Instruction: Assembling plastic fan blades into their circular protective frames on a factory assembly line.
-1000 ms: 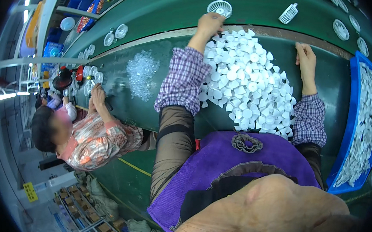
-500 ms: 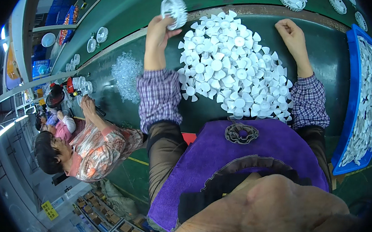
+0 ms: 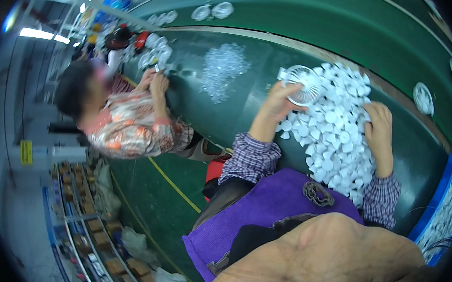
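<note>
In left hand: round ribbed plastic grille.

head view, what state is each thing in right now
left hand: shut on round white fan grille, lifted off the pile
right hand: resting open on pile of white discs
pile of white discs: loose heap on green table
blue tray: filled with white parts

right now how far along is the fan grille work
Done: several round white grilles already lie on the belt. In hand: the left hand holds a white grille, and the right hand rests on the pile of small white parts. Left: that pile is large.
</note>
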The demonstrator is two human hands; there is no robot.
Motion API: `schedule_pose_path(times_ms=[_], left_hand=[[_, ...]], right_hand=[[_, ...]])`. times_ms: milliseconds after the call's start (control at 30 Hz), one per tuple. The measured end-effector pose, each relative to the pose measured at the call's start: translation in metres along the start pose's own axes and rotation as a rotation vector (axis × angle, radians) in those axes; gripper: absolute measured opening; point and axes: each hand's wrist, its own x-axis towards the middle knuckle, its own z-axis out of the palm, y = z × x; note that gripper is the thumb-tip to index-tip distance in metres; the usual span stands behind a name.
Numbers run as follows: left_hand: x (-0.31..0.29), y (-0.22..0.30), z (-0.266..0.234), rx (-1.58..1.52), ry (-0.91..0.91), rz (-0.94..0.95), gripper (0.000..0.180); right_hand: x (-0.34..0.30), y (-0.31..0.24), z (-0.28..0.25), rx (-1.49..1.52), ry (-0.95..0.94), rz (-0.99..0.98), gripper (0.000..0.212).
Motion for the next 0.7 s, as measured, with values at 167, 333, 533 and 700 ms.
schedule_pose_path(times_ms=[167,333,533,700], left_hand=[[-0.015,0.000,0.035,0.079,-0.091,-0.022,0.031],[-0.015,-0.012,0.049,0.110,-0.135,0.017,0.031],[-0.017,-0.009,0.068,0.160,-0.126,-0.028,0.031],[-0.016,-0.015,0.066,0.170,-0.111,-0.021,0.033]], right_hand=[[-0.011,0.019,-0.007,0.431,0.123,0.302,0.026],[-0.027,0.055,-0.038,0.530,0.018,0.813,0.043],[-0.032,0.068,-0.036,0.001,0.018,0.707,0.049],[-0.033,0.044,-0.047,-0.310,0.111,0.443,0.043]])
